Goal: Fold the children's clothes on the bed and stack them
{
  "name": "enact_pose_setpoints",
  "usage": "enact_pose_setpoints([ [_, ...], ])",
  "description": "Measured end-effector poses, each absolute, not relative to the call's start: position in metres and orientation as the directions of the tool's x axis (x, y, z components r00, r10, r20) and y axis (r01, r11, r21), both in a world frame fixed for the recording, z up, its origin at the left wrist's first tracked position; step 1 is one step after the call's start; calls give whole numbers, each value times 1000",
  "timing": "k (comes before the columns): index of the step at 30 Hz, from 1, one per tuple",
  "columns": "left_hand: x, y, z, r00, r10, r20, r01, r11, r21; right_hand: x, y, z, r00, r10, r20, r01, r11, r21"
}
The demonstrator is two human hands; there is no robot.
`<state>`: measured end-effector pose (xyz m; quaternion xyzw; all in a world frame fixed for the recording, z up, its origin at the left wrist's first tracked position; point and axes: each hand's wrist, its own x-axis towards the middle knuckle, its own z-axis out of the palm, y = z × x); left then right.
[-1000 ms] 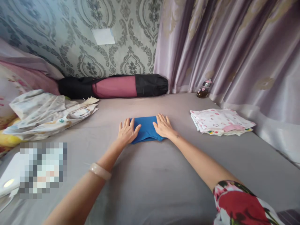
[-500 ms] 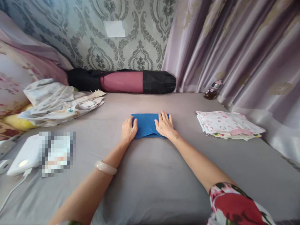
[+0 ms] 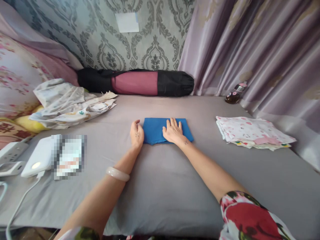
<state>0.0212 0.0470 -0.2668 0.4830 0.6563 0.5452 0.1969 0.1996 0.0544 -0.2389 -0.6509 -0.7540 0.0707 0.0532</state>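
A folded blue cloth (image 3: pixel 153 129) lies flat on the grey bed sheet (image 3: pixel 160 186) in the middle of the view. My right hand (image 3: pixel 173 130) rests flat on the cloth's middle with fingers stretched and spread. My left hand (image 3: pixel 136 133) stands on its side at the cloth's left edge, fingers curled against that edge. A pale bangle (image 3: pixel 117 173) sits on my left wrist.
A stack of folded white patterned cloths (image 3: pixel 252 132) lies to the right. A heap of unfolded pale clothes (image 3: pixel 71 105) sits at the left, a black-and-maroon rolled bag (image 3: pixel 136 82) against the wall, a small bottle (image 3: pixel 233 95) by the curtain, and white devices with a cable (image 3: pixel 35 161) near the left.
My left hand has slid off the top of the blue cloth to its left edge and curled. My right hand has moved from the right end towards the cloth's middle.
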Motion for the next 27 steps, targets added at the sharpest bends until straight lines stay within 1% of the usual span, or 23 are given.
enact_pose_setpoints([
  [2,20,48,-268,-458,847,270,397,-76,915,186,56,-239,-178,983,47,962,184,-199],
  [4,18,48,-269,-461,843,277,376,-97,922,173,57,-242,-220,973,74,944,232,-235],
  [7,17,50,-271,-489,825,282,338,-119,934,161,57,-249,-222,974,53,935,228,-272],
  [12,14,54,-275,-574,769,281,252,-161,954,162,58,-255,-216,975,56,941,223,-255],
  [14,13,57,-277,-612,750,251,175,-181,968,162,60,-252,-216,976,30,943,217,-253],
  [16,13,60,-278,-640,744,191,57,-203,978,158,60,-247,-201,980,6,946,196,-260],
  [18,13,62,-278,-661,740,125,-61,-219,974,148,61,-241,-200,979,31,942,201,-269],
  [20,13,63,-278,-683,727,70,-146,-229,962,135,60,-237,-230,970,80,927,243,-284],
  [22,13,64,-277,-696,717,40,-190,-238,953,122,60,-237,-265,960,94,908,281,-311],
  [24,13,64,-277,-700,713,30,-208,-244,947,113,60,-241,-269,961,71,900,277,-336],
  [27,13,63,-277,-704,709,24,-210,-241,947,108,62,-248,-258,965,51,903,259,-341],
])
